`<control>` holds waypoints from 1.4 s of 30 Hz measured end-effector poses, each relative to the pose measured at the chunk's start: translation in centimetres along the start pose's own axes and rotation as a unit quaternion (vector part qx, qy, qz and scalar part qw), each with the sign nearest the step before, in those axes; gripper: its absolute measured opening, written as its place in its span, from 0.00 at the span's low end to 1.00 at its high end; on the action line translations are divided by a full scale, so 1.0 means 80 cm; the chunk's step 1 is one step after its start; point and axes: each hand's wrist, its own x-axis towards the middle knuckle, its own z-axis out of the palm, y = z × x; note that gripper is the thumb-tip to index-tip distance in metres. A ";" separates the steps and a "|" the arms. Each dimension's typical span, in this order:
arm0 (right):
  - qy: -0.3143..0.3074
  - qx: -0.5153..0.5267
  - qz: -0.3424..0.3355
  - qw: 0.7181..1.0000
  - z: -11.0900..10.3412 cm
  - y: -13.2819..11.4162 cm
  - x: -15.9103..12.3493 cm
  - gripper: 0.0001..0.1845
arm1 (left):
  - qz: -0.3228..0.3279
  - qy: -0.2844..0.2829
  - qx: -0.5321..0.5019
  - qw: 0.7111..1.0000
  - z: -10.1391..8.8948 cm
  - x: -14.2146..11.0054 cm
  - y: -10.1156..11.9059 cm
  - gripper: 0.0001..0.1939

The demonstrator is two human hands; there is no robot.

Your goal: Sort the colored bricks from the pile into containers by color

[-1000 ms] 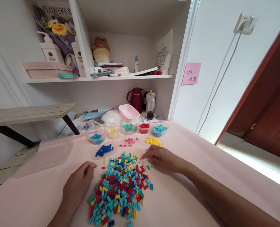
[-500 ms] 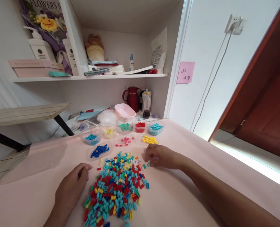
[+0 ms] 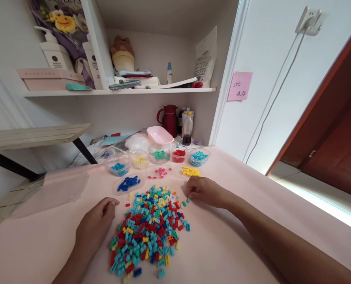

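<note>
A heap of small building bricks (image 3: 151,225) in many colours is spread over the pink tabletop between my hands. At its left edge my left hand (image 3: 96,221) rests with curled fingers, the thumb against the index finger, and no brick shows in it. My right hand (image 3: 207,191) is beyond the heap's upper right, just in front of the tub of yellow bricks (image 3: 190,171). Its fingers are bent down and closed, with the tips partly hidden. A light blue brick (image 3: 188,200) lies just below those fingertips, and a green brick (image 3: 184,204) is beside it.
Clear tubs hold sorted bricks: dark blue (image 3: 128,183), pink (image 3: 160,172), red (image 3: 179,154), turquoise (image 3: 199,157) and others. Behind them stand a pink basin (image 3: 160,135), a red jug (image 3: 169,120) and a bottle (image 3: 187,128). A clear lid (image 3: 53,193) lies at left.
The camera view has shifted slightly, so the scene sits a little further right and higher. My right fingers have curled in closer together; my left hand keeps nearly the same pose.
</note>
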 end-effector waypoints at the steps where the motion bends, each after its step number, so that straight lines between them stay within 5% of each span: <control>1: 0.004 0.002 0.003 1.000 0.001 0.001 0.000 0.06 | 0.000 0.001 0.000 1.000 0.000 0.000 0.001 0.18; 11: -0.058 0.120 0.006 0.991 -0.009 0.001 -0.006 0.06 | -0.004 0.000 -0.001 1.000 0.000 0.000 -0.001 0.17; 21: -0.041 0.043 -0.046 0.997 0.005 0.001 0.004 0.06 | -0.002 -0.003 0.006 1.000 -0.001 0.001 0.002 0.17; 26: -0.038 0.091 0.008 0.995 0.000 0.000 0.004 0.05 | 0.023 -0.010 -0.017 1.000 0.001 0.010 -0.010 0.16; 37: 0.097 0.258 0.086 0.957 -0.015 0.041 0.006 0.05 | 0.022 -0.006 -0.043 0.999 -0.002 0.008 -0.007 0.14; 42: 0.233 0.259 0.118 0.930 -0.052 0.053 0.035 0.09 | 0.013 -0.022 -0.047 0.999 -0.002 0.001 -0.003 0.14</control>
